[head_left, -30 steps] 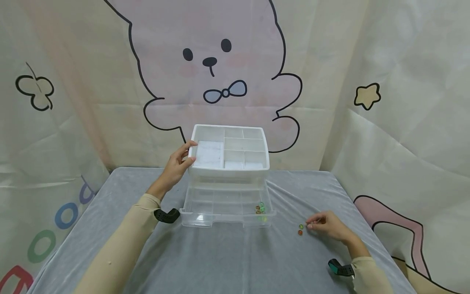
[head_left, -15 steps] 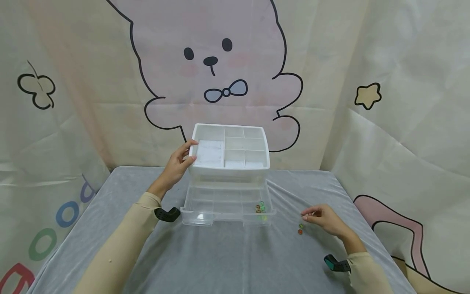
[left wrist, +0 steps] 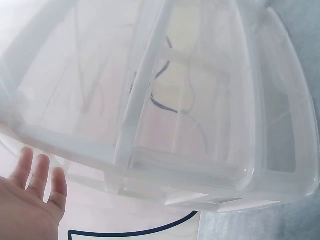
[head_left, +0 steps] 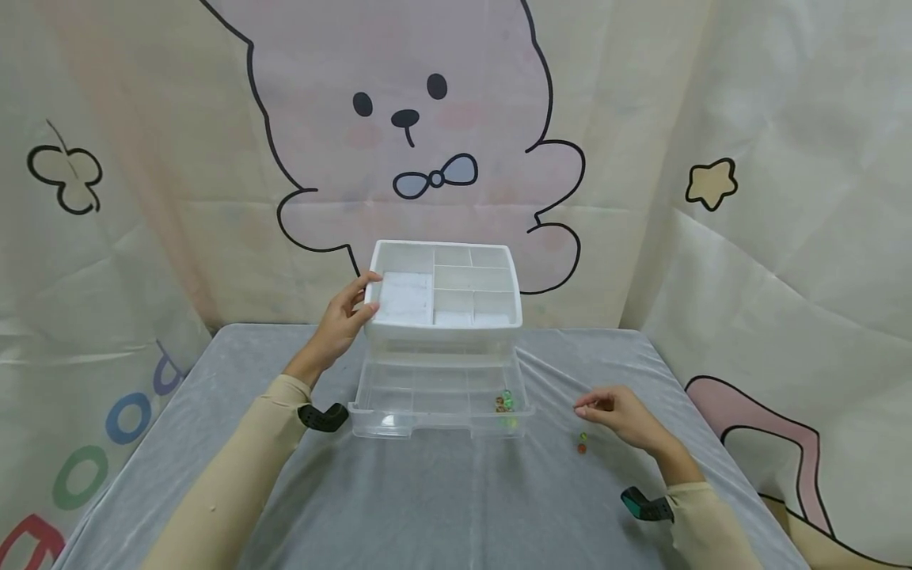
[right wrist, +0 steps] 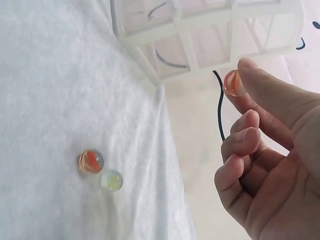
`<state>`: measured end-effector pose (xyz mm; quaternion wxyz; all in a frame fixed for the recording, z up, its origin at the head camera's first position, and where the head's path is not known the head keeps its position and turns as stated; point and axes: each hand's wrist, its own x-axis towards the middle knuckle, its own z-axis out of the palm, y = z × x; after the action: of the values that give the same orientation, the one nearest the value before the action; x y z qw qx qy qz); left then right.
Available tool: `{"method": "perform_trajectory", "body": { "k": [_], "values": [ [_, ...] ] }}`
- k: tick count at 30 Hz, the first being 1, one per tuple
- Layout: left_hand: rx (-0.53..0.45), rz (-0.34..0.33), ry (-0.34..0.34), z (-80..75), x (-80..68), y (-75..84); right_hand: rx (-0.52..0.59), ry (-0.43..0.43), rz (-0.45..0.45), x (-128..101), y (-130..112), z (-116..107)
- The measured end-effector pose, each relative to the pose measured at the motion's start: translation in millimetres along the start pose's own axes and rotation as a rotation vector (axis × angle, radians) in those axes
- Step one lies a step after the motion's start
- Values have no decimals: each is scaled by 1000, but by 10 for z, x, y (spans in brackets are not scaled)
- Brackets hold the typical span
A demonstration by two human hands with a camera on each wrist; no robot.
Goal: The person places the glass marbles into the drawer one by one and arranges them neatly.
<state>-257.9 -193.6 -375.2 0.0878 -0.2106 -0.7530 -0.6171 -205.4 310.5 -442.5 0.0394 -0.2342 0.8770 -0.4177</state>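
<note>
Right wrist view: what is the right hand gripping?

Thumb and forefinger are pinching an orange-swirled marble. It is sitting at the fingertips, clear of the palm; the remaining fingers are curling beneath.

How is it likely to be handling?

Judging by its look, as glass: light, hard, unyielding, and smooth enough to be slipping out under a lopsided squeeze. A hard knock is possibly risking a chip. Recommended hold: thumb and finger pads pressing from opposite sides, across the widest part, as this pinch is apparently doing.

What is lying around the grip?

Below the fingertips, on the cloth, a loose orange marble is resting, with a yellow-green marble just beside it. To the left of the pinch, well apart, a clear drawer is jutting out beneath the white box. Several marbles are sitting in the drawer section nearest the right hand.

And the left hand?

Gripping the side of the box at its rim, seemingly steadying it. Its plastic is looking stiff but light; that rim is probably offering the surest hold.
</note>
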Motion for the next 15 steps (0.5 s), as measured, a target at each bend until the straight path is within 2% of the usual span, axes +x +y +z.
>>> {"method": "perform_trajectory", "body": {
  "k": [8,15],
  "values": [
    [4,6,2,4,-14,11,10,11,-2,99,-98,32],
    [-3,13,-1,1,0,-5,33,14,-41,220,-234,58]
  ]
}}
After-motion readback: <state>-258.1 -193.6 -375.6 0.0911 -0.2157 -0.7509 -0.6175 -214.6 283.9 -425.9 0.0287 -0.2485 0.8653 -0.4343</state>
